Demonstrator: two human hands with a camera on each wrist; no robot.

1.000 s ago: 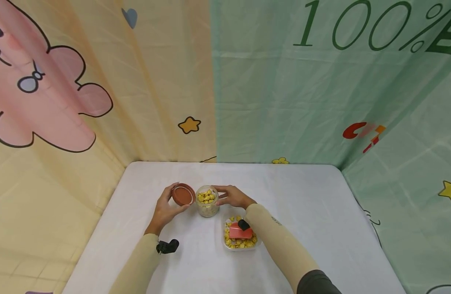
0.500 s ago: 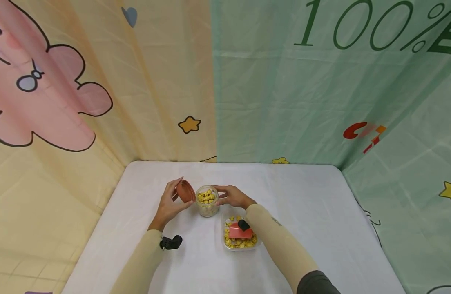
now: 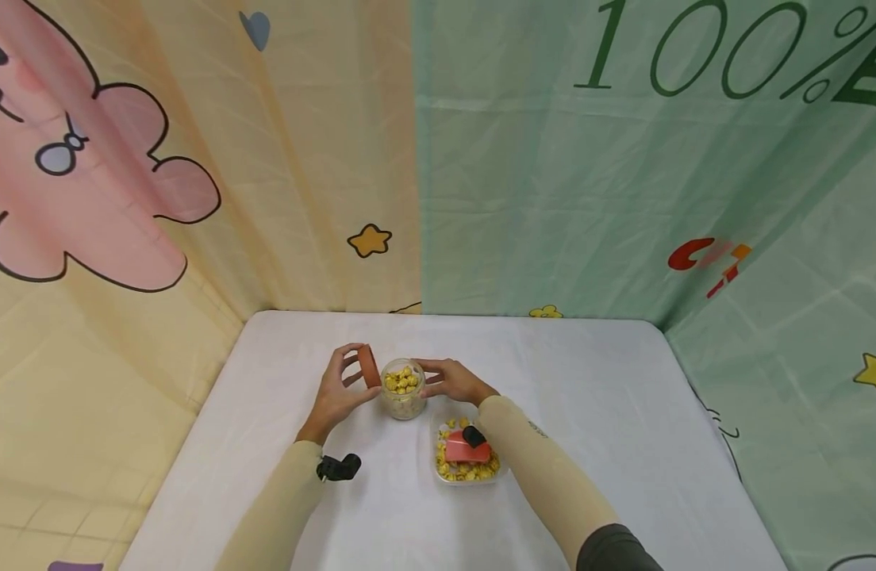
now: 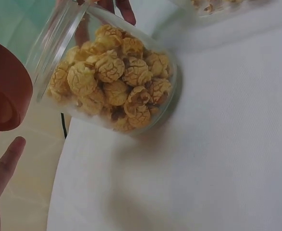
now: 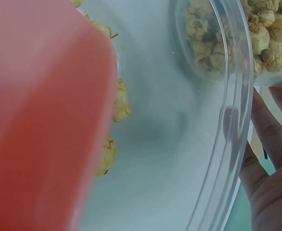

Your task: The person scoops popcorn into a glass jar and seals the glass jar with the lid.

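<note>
In the head view a clear jar (image 3: 404, 407) of popcorn stands uncapped on the white table. Just left of its mouth, my left hand (image 3: 332, 396) pinches a brown-orange lid (image 3: 369, 366) between thumb and fingers, tipped up nearly on edge. The left wrist view shows the lid (image 4: 8, 82) close by the jar's rim, with caramel-coloured popcorn (image 4: 112, 77) inside the jar. From the other side, my right hand (image 3: 458, 382) holds the jar, thumb in front and fingers behind. Below that wrist sits a clear plastic box (image 3: 452, 482) of popcorn, a pink scoop (image 3: 466, 450) lying on it.
The right forearm passes over the box's right side, and the black wrist camera (image 3: 474, 436) hangs above the scoop. White tabletop (image 3: 581, 396) extends right and behind the jar. Printed curtains (image 3: 538, 198) close off the back and both sides.
My left hand has turned the lid from its inside facing up to standing nearly on edge, moving it slightly right, toward the jar. The right hand, jar and box stay in place.
</note>
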